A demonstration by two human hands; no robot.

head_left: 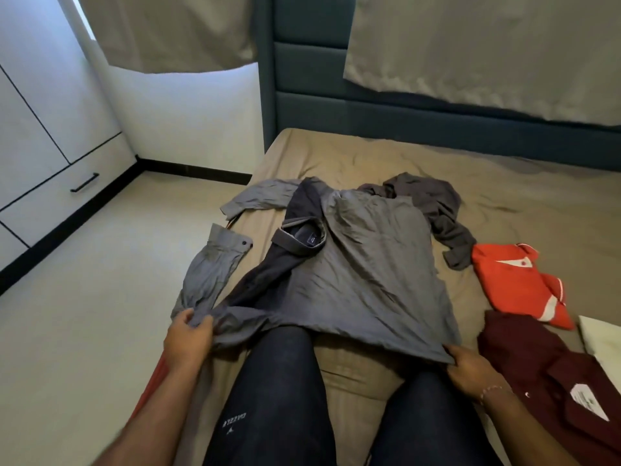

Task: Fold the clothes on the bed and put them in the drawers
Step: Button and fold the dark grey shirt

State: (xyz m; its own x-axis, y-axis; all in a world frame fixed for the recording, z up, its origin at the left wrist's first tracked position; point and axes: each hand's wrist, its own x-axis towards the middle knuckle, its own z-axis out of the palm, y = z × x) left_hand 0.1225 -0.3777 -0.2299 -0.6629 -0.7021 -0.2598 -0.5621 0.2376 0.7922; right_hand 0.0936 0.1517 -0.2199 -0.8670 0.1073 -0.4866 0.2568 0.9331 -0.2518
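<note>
On a bed (369, 156) with a tan sheet, a seated person spreads out a grey shirt (363, 264) with both hands.

Across the middle of the mattress, the grey button-up shirt lies back-side up, its collar toward the left edge and its hem over the person's dark-trousered knees; one sleeve hangs over the bed's left side. A darker grey garment (440, 210) is bunched just beyond it. To the right lie a folded orange shirt (514, 284) and, nearer, a maroon shirt (544, 371). White wardrobe drawers (60, 193) stand well apart at far left. The left hand (188, 334) pinches the shirt's shoulder cloth between thumb and curled fingers; the right hand (470, 364) grips the hem corner, fingers curled under it.
</note>
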